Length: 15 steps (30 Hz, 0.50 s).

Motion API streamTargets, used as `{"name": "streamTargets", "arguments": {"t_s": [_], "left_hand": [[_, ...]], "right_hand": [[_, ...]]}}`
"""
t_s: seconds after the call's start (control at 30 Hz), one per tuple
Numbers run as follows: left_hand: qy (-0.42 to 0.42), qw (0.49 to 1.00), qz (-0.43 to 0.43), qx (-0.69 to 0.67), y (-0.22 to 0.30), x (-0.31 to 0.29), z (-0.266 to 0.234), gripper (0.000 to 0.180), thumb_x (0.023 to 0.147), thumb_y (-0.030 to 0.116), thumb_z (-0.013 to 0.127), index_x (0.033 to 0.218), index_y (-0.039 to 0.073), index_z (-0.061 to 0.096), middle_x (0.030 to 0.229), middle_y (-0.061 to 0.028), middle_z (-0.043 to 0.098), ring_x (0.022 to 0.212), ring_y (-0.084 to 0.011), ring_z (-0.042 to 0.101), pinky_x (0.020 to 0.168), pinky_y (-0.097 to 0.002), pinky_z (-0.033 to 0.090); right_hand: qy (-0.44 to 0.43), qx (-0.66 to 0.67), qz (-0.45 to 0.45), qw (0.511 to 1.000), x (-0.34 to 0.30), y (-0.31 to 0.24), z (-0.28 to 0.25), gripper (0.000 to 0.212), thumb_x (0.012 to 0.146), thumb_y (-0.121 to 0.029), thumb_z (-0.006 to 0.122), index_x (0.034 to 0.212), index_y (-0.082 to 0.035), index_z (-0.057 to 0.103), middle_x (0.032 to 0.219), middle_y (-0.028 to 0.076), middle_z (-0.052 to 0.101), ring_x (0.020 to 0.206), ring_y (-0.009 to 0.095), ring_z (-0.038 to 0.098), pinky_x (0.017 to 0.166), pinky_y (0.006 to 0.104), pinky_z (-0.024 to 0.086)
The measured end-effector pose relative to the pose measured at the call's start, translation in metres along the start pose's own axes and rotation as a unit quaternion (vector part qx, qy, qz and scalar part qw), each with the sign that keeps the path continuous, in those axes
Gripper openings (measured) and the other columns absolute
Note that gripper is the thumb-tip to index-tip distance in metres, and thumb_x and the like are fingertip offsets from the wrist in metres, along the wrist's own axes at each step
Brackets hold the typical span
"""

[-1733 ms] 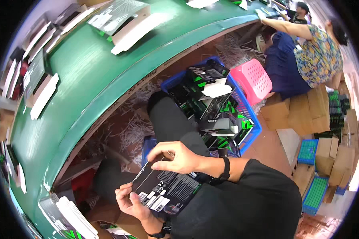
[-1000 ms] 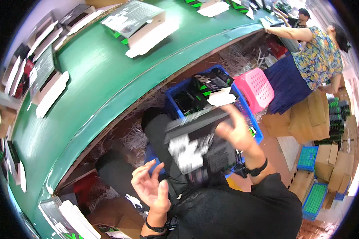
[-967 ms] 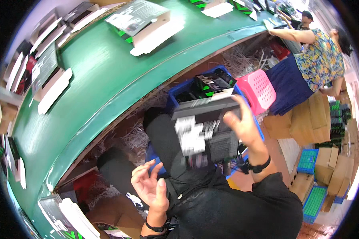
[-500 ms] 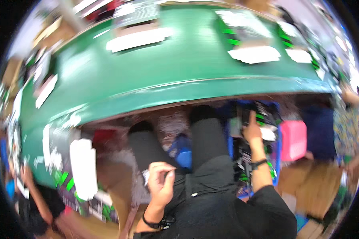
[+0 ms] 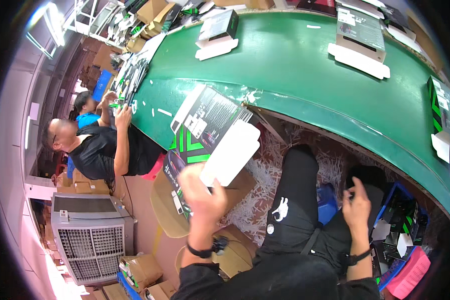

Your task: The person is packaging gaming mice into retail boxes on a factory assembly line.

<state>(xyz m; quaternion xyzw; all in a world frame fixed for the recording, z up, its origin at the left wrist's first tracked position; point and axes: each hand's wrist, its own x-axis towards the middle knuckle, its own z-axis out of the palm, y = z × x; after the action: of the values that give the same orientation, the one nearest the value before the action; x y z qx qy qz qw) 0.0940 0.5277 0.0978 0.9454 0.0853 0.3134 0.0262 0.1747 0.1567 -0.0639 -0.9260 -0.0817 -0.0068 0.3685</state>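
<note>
Presently, head view: left of centre, left hand (image 5: 202, 194) at lower end of black-and-green box (image 5: 212, 114), thumb parted from blurred fingers; cannot tell whether touching. Same box seen tilted at near edge of green table (image 5: 285, 60), white flap (image 5: 233, 151) out. At lower right, right hand (image 5: 357, 209) empty, fingers loosely parted, near blue crate (image 5: 401, 266) holding dark boxes (image 5: 399, 216).

Grey air cooler (image 5: 92, 245) stands at left, cardboard carton (image 5: 146, 270) beside it, co-worker in black (image 5: 92, 155) near another in blue (image 5: 87, 119), lit lamp (image 5: 54, 22) above.
</note>
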Motion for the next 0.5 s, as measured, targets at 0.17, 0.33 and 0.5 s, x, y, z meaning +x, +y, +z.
{"name": "streamTargets", "arguments": {"t_s": [0.17,0.33,0.5], "left_hand": [[-0.109,0.968,-0.219,0.054,-0.166,0.036,0.028,0.094,0.080,0.042,0.081,0.145,-0.012,0.038,0.138,-0.0288,0.047,0.129,-0.0427,0.046,0.109,-0.0464,0.038],[-0.239,0.945,-0.216,0.053,-0.251,0.035,0.062,0.098,0.078,0.053,0.081,0.143,-0.011,0.045,0.139,-0.0328,0.052,0.134,-0.0348,0.050,0.109,-0.0370,0.041],[-0.189,0.942,-0.275,-0.042,-0.202,0.068,0.066,0.075,0.064,0.043,0.092,0.114,-0.007,0.068,0.101,-0.0220,0.072,0.094,-0.0333,0.071,0.085,-0.0405,0.054]], "right_hand": [[-0.202,-0.117,0.053,0.971,0.000,0.025,0.041,0.064,0.087,-0.031,0.072,0.141,-0.007,0.047,0.110,0.023,0.070,0.101,0.042,0.068,0.086,0.0491,0.054],[-0.301,-0.108,0.065,0.945,0.007,0.015,0.030,0.068,0.084,-0.055,0.070,0.129,-0.005,0.060,0.106,0.024,0.072,0.102,0.043,0.068,0.087,0.0508,0.053],[-0.267,-0.112,0.111,0.951,-0.006,0.042,0.037,0.053,0.089,-0.055,0.065,0.113,-0.008,0.070,0.096,0.023,0.073,0.098,0.044,0.068,0.088,0.0513,0.053]]}}
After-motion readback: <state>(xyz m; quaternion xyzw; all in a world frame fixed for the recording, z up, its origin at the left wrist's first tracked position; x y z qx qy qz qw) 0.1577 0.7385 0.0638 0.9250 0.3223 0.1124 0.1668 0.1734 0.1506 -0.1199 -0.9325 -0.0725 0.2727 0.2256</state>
